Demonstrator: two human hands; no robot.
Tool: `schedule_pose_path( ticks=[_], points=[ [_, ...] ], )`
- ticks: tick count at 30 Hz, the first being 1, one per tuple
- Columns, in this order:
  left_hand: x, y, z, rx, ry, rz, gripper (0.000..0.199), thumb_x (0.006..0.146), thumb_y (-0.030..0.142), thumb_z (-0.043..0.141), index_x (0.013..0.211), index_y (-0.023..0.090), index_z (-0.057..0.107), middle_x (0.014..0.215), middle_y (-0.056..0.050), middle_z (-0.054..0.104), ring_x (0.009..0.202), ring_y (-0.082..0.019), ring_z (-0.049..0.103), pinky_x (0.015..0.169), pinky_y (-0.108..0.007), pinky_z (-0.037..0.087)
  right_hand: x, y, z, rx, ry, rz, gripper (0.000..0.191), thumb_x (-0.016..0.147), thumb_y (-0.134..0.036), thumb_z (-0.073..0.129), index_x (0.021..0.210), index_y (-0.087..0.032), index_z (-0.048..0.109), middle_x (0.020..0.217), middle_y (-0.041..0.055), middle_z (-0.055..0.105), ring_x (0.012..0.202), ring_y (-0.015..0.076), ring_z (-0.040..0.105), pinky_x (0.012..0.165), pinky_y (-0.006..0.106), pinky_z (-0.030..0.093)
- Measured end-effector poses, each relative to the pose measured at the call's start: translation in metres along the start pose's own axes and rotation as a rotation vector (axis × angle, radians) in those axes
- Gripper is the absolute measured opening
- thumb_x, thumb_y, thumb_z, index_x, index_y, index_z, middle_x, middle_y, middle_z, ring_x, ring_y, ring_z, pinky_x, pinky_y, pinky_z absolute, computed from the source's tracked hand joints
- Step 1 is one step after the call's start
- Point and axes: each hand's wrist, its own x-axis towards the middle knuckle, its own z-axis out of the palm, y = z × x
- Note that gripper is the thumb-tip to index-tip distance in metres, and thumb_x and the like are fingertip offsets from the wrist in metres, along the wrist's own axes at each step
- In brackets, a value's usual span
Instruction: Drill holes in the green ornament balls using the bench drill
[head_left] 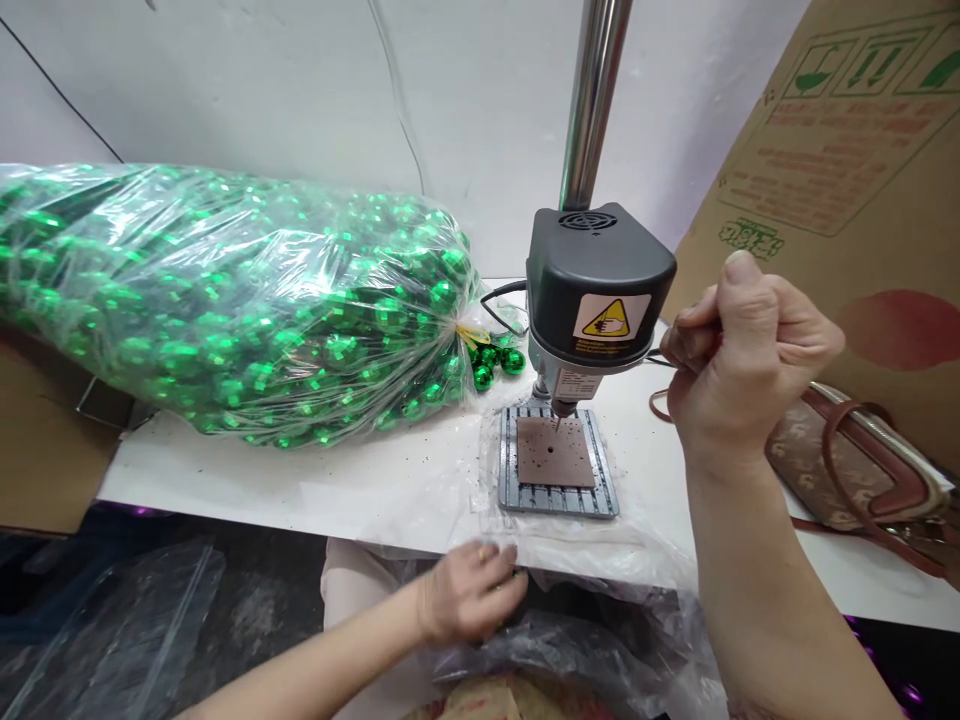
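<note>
A small black drill press (600, 270) stands on the white table, its bit above a brown square pad (536, 465) with a dark hole in it. The pad lies on the slotted metal base (559, 503), among dark crumbs. My right hand (739, 350) is closed in a fist at the right of the drill head, around the feed lever, which it mostly hides. Below the table's front edge, my left hand (476, 592) has its fingers curled over a plastic bag (577, 650) on my lap. A dark green glint shows at those fingertips; what they hold is unclear.
A large clear bag of shiny green faceted balls (300, 310) fills the left of the table. Several loose green balls (499, 362) lie by its tied neck. On the right are a brown handbag (862, 460) and a tall cardboard box (847, 170).
</note>
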Motion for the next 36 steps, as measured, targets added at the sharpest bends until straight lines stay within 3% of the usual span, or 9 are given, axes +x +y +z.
schedule_pose_path(
  ticks=[3, 6, 10, 14, 18, 20, 23, 27, 36],
  points=[
    [0.078, -0.049, -0.023, 0.161, 0.086, -0.247, 0.029, 0.096, 0.016, 0.051, 0.105, 0.030, 0.075, 0.110, -0.013, 0.076, 0.096, -0.030, 0.072, 0.084, -0.047, 0.060, -0.001, 0.000, 0.000, -0.012, 0.013, -0.021, 0.038, 0.088, -0.035, 0.066, 0.054, -0.020, 0.057, 0.041, -0.0076, 0.039, 0.035, 0.0034, 0.031, 0.037, 0.027, 0.018],
    [0.155, -0.102, -0.039, 0.326, -0.011, -0.564, 0.031, 0.091, 0.004, 0.051, 0.106, 0.021, 0.072, 0.121, -0.019, 0.069, 0.121, -0.036, 0.062, 0.102, -0.051, 0.054, -0.001, 0.001, 0.000, -0.003, 0.012, -0.026, 0.038, 0.087, -0.036, 0.067, 0.053, -0.020, 0.057, 0.041, -0.0078, 0.039, 0.035, 0.0033, 0.032, 0.037, 0.026, 0.019],
    [0.205, -0.141, -0.037, 0.420, -0.092, -0.706, 0.032, 0.078, -0.004, 0.062, 0.105, 0.011, 0.069, 0.123, -0.026, 0.064, 0.128, -0.044, 0.054, 0.106, -0.057, 0.045, 0.000, 0.001, -0.002, 0.003, 0.002, -0.012, 0.038, 0.087, -0.037, 0.068, 0.054, -0.020, 0.058, 0.041, -0.0077, 0.040, 0.035, 0.0033, 0.033, 0.037, 0.026, 0.019],
    [0.203, -0.147, -0.033, 0.390, -0.078, -0.700, 0.028, 0.074, -0.003, 0.069, 0.097, 0.012, 0.070, 0.123, -0.025, 0.063, 0.126, -0.044, 0.055, 0.109, -0.056, 0.041, 0.000, 0.003, -0.003, 0.018, -0.007, -0.018, 0.038, 0.087, -0.037, 0.068, 0.054, -0.020, 0.060, 0.042, -0.0076, 0.042, 0.036, 0.0034, 0.033, 0.037, 0.026, 0.020],
    [0.185, -0.140, -0.041, 0.277, 0.038, -0.685, 0.034, 0.082, 0.011, 0.071, 0.115, 0.019, 0.070, 0.125, -0.016, 0.063, 0.115, -0.034, 0.063, 0.102, -0.046, 0.048, -0.001, 0.005, -0.003, 0.009, -0.010, -0.034, 0.038, 0.089, -0.037, 0.068, 0.056, -0.019, 0.061, 0.043, -0.0076, 0.041, 0.036, 0.0029, 0.034, 0.038, 0.025, 0.021],
    [0.174, -0.130, -0.044, -0.004, 0.231, -0.712, 0.038, 0.084, 0.024, 0.075, 0.122, 0.022, 0.069, 0.119, -0.011, 0.065, 0.107, -0.027, 0.065, 0.096, -0.040, 0.053, -0.001, 0.006, -0.004, 0.002, -0.017, -0.033, 0.039, 0.090, -0.038, 0.068, 0.056, -0.019, 0.061, 0.043, -0.0076, 0.040, 0.037, 0.0031, 0.035, 0.039, 0.025, 0.022],
    [0.157, -0.109, -0.044, -0.686, 0.491, -0.825, 0.046, 0.081, 0.042, 0.081, 0.120, 0.021, 0.068, 0.109, -0.007, 0.071, 0.095, -0.022, 0.070, 0.090, -0.040, 0.058, -0.001, 0.008, -0.005, -0.006, -0.020, -0.042, 0.040, 0.091, -0.041, 0.068, 0.057, -0.021, 0.060, 0.043, -0.0074, 0.038, 0.037, 0.0039, 0.033, 0.040, 0.027, 0.023],
    [0.141, -0.079, -0.037, -1.197, 0.488, -0.909, 0.056, 0.078, 0.047, 0.084, 0.123, 0.021, 0.066, 0.114, -0.010, 0.076, 0.096, -0.025, 0.076, 0.092, -0.047, 0.061, -0.001, 0.010, -0.005, -0.037, -0.030, -0.074, 0.041, 0.093, -0.044, 0.067, 0.058, -0.023, 0.059, 0.044, -0.0065, 0.037, 0.038, 0.0053, 0.032, 0.040, 0.029, 0.022],
    [0.142, -0.072, -0.008, -0.879, 0.436, -0.828, 0.060, 0.069, 0.049, 0.094, 0.114, 0.020, 0.066, 0.103, -0.006, 0.078, 0.099, -0.021, 0.072, 0.098, -0.038, 0.054, 0.000, 0.009, -0.004, -0.038, -0.038, -0.072, 0.044, 0.093, -0.047, 0.067, 0.057, -0.023, 0.057, 0.043, -0.0078, 0.034, 0.036, 0.0049, 0.030, 0.038, 0.027, 0.023]
  ],
)
